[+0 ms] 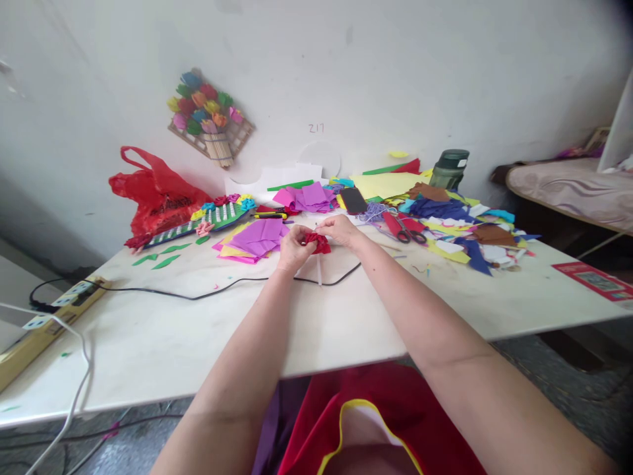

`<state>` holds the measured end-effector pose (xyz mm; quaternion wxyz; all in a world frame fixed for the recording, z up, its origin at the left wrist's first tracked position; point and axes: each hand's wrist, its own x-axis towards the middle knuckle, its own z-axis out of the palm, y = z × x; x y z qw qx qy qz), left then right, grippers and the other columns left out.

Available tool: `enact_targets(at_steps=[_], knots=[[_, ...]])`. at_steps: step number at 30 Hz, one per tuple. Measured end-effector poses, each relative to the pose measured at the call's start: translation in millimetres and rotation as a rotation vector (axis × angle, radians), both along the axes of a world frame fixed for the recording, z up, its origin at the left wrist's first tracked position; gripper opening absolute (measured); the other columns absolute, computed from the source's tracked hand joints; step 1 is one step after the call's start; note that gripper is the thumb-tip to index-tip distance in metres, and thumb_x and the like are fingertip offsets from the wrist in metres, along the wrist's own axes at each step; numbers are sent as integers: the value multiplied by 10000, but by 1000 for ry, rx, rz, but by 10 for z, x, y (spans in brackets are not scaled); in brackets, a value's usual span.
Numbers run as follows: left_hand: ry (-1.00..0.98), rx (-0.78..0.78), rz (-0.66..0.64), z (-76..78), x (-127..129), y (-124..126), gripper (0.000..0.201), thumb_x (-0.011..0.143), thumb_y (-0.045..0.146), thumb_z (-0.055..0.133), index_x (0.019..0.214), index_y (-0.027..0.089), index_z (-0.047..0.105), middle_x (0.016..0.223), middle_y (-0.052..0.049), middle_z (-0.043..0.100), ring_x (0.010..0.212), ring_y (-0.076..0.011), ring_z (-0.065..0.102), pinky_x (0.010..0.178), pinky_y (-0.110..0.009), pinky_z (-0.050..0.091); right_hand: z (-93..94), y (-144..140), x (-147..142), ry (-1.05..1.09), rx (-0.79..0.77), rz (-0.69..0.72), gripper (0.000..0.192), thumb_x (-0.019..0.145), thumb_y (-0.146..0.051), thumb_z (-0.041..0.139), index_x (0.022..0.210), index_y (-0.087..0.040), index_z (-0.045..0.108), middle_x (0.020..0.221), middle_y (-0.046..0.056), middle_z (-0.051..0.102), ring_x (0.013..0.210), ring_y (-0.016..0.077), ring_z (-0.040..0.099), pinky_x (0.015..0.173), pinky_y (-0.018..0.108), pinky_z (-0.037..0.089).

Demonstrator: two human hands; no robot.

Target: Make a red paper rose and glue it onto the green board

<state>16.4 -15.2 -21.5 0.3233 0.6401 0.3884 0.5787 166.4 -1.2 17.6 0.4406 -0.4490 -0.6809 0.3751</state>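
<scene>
At the frame's centre, the left hand (295, 250) pinches a ruffled red paper flower (321, 244) just to its right; the right hand (340, 231) meets the upper edge, its grip unclear.

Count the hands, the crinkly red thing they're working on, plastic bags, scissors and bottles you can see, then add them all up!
Hands: 2 (left hand, right hand)
Crinkly red thing: 1
Red plastic bag: 1
Scissors: 1 pair
Green bottle: 1
Total: 6
</scene>
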Motion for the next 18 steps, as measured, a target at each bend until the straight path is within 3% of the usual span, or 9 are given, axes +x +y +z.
enact_targets(at_steps=[18], knots=[[-18,6,-34,23,1,-37,262,573,156,621,783,195,468,614,38,565,570,-105,548,546,-217,415,22,-21,-4,-31,-5,30,67,619,-158,609,575,-140,656,544,-10,603,559,110,527,566,224,403]])
